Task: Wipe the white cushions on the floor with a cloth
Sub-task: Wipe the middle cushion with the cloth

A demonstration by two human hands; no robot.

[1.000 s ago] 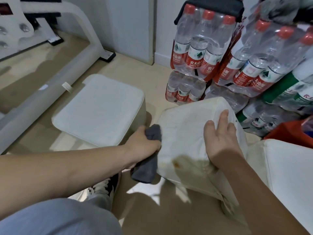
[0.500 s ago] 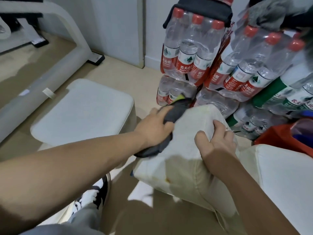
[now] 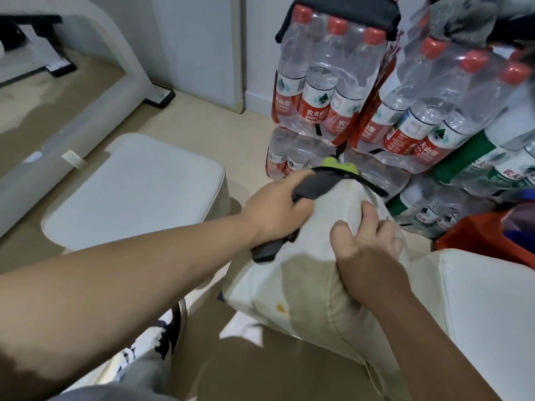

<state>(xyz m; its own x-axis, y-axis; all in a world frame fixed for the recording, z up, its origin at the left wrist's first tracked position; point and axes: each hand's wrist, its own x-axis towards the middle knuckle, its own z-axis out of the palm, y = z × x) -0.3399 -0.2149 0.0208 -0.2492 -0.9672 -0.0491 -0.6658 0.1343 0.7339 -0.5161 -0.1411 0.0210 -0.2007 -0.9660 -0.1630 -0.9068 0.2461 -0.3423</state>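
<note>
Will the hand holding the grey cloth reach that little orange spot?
Probably yes: the small orange stain lies uncovered on the white fabric cushion, just below the left hand gripping the dark grey cloth, with nothing between them.

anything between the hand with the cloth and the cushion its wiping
Nothing visible. The left hand holds the dark cloth straight against the top edge of the tilted cushion, and the right hand grips the cushion beside it. The water bottle packs stand just behind the cushion, not in between.
</note>
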